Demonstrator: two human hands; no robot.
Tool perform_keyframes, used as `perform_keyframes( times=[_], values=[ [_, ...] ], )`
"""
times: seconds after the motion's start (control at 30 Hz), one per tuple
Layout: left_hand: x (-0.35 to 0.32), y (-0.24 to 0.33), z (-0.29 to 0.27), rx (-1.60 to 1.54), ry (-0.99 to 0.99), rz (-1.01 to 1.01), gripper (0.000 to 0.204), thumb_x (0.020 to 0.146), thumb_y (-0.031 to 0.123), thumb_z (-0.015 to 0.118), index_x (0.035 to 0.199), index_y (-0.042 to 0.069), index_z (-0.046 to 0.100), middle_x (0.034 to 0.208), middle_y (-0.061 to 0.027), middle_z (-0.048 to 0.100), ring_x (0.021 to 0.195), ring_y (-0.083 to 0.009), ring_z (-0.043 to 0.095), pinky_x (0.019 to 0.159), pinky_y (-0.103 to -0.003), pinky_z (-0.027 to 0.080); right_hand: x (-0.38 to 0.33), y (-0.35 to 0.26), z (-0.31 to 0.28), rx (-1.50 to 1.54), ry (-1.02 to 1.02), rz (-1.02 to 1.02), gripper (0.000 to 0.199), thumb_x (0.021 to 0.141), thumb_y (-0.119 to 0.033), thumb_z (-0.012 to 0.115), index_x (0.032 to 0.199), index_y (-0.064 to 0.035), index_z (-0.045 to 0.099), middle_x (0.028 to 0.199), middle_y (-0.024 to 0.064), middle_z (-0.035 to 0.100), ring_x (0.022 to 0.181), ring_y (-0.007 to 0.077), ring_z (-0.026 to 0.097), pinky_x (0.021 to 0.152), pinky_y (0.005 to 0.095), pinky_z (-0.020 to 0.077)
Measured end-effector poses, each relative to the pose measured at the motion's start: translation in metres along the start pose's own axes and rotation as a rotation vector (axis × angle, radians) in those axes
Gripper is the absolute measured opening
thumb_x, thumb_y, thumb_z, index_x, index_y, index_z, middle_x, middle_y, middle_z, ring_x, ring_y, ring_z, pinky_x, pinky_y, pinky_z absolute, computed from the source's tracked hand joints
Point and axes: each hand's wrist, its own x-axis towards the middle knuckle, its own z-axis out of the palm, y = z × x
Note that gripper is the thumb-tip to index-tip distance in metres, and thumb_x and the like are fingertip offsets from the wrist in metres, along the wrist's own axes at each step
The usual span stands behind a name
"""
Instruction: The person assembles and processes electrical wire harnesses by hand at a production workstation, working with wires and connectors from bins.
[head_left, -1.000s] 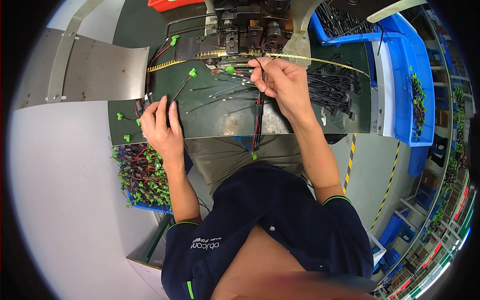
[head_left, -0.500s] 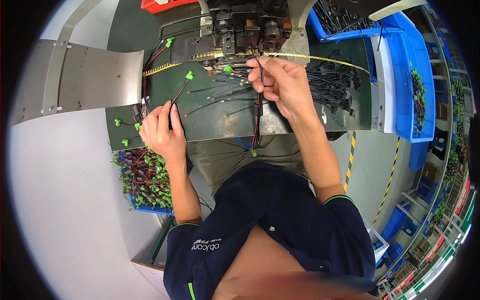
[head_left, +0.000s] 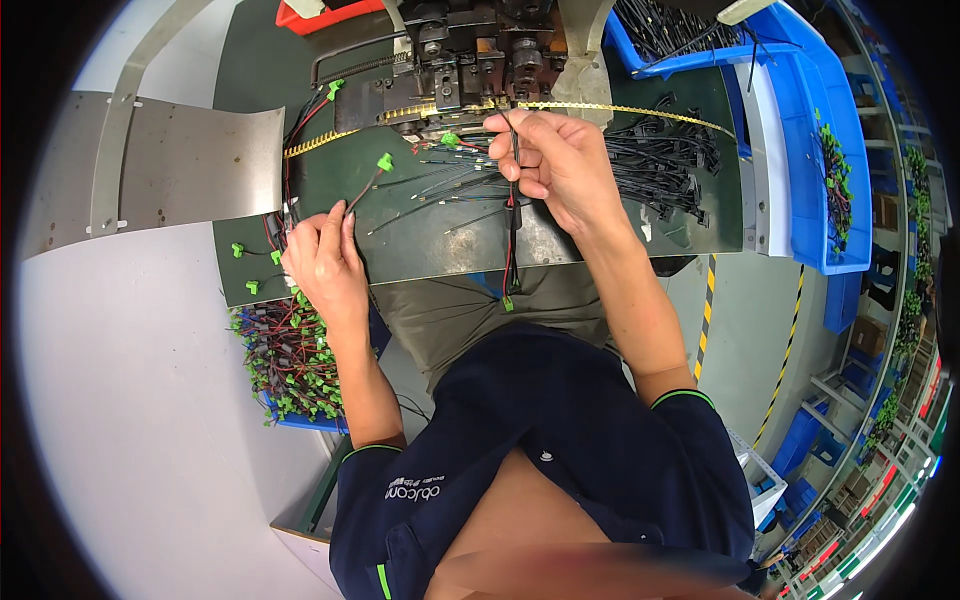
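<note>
Pinched in my right hand is a wire harness with red and black leads. It hangs down over the bench edge and ends in a green connector, while its upper end reaches the dark crimping machine. My left hand is closed on a second cable that has a green connector at its tip. A yellowish terminal strip runs across the machine. Loose black wires lie on the green bench between my hands.
A heap of black cables lies right of my right hand. Blue bins stand at the right. Below the bench's left edge, a blue bin holds many green-tipped harnesses. A metal sheet juts in at left, and a red bin sits behind.
The green connector on my left hand's cable has shifted slightly right and down. My right hand keeps its pinch near the machine. The whole view has moved a little.
</note>
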Motion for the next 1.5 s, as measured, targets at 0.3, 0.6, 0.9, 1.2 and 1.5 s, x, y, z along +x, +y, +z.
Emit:
perform_keyframes(
  times=[0.3,0.6,0.9,1.2,1.5],
  values=[
    [0.009,0.006,-0.051,-0.245,0.063,0.018,0.017,0.098,-0.003,0.069,0.114,0.001,0.072,0.099,-0.014,0.068,0.082,-0.0285,0.069,0.071,-0.038,0.055,-0.031,-0.019,-0.003,-0.188,-0.103,0.033,0.03,0.11,-0.019,0.058,0.111,0.008,0.072,0.079,0.0096,0.071,0.056,0.0106,0.06,0.045,0.0218,0.0377],
    [0.007,-0.026,-0.104,-1.14,0.11,-0.263,0.016,0.109,0.001,0.057,0.123,-0.005,0.062,0.086,-0.0113,0.062,0.067,-0.0145,0.056,0.06,-0.025,0.046,-0.229,-0.193,-0.078,-0.761,0.228,-0.25,0.031,0.111,-0.019,0.055,0.104,0.0081,0.07,0.072,0.0077,0.065,0.051,0.0112,0.059,0.041,0.0223,0.0376],
    [0.007,-0.013,-0.136,-0.931,0.284,-0.456,0.027,0.11,0.006,0.056,0.13,-0.012,0.06,0.083,-0.0076,0.057,0.066,-0.0106,0.04,0.056,-0.024,0.033,-0.227,-0.339,-0.154,-1.56,0.581,-0.519,0.035,0.114,-0.027,0.053,0.126,-0.0007,0.072,0.089,-0.0007,0.067,0.074,0.005,0.058,0.067,0.0217,0.042],
    [-0.025,-0.004,-0.191,-1.292,0.139,-0.09,0.03,0.116,0.013,0.042,0.137,-0.007,0.048,0.061,-0.0092,0.056,0.04,-0.0082,0.035,0.041,-0.023,0.03,-0.112,-0.14,-0.136,-1.794,0.046,-0.814,0.023,0.093,-0.018,0.076,0.113,-0.009,0.072,0.118,0.0076,0.071,0.108,0.028,0.069,0.091,0.0393,0.0558],
    [-0.017,0.053,-0.142,-1.035,-0.039,0.183,0.02,0.075,-0.001,0.078,0.094,-0.005,0.076,0.086,-0.0137,0.068,0.071,-0.0229,0.062,0.062,-0.034,0.046,-0.044,-0.042,-0.087,-1.792,-0.3,-0.991,0.011,0.085,-0.013,0.069,0.095,-0.0078,0.069,0.098,0.0035,0.063,0.095,0.0219,0.064,0.078,0.0365,0.056]
  ],
)
